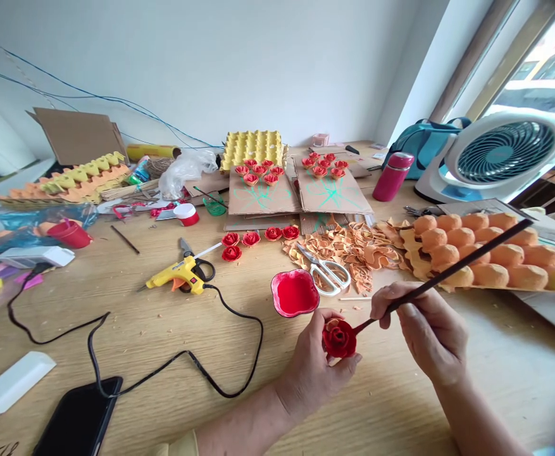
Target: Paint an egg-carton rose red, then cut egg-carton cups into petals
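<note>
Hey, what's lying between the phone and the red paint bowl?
A black cord, looping over the table between phone and bowl, as the head view shows.

On the table point(163, 335), the glue gun point(185, 276) lies left of the paint bowl point(295, 293), the phone point(78, 421) near left, the fan point(500, 155) far right.

Place: small craft workspace
Tabletop point(163, 342): glue gun point(182, 276), scissors point(327, 269), egg cartons point(490, 250), paper scraps point(357, 247)
Paint: red, in a bowl point(295, 293)
Window point(538, 76): daylight, parked vehicles
</note>
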`<state>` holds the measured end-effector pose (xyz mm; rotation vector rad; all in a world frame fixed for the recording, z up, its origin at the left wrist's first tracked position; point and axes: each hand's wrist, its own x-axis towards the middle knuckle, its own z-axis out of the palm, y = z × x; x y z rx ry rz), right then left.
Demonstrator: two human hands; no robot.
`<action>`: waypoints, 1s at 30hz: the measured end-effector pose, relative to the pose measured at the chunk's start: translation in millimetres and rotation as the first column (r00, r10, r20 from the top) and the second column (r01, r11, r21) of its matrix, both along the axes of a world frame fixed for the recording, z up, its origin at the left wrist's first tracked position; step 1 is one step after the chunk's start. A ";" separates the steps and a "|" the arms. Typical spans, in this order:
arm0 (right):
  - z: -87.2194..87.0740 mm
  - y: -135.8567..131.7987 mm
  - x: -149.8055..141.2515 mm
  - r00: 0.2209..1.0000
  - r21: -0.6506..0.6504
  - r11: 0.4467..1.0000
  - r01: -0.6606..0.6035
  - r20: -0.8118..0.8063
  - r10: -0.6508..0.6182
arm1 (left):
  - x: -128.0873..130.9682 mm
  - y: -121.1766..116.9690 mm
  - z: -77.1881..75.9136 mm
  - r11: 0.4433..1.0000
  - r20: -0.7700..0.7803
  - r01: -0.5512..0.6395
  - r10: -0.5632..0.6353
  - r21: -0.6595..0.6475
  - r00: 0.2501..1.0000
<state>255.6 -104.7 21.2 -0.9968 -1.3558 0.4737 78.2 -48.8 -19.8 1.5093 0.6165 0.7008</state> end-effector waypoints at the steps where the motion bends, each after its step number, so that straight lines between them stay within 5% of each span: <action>1: -0.3 -0.1 0.5 0.999 0.000 1.000 0.003 0.036 -0.003 | 0.3 0.2 0.5 1.000 0.001 0.001 -0.001 -0.011 1.000; 30: -1.2 -2.2 0.4 0.957 0.033 0.998 0.047 0.286 -0.055 | 0.4 2.5 2.0 0.999 -0.038 -0.029 0.031 0.045 0.999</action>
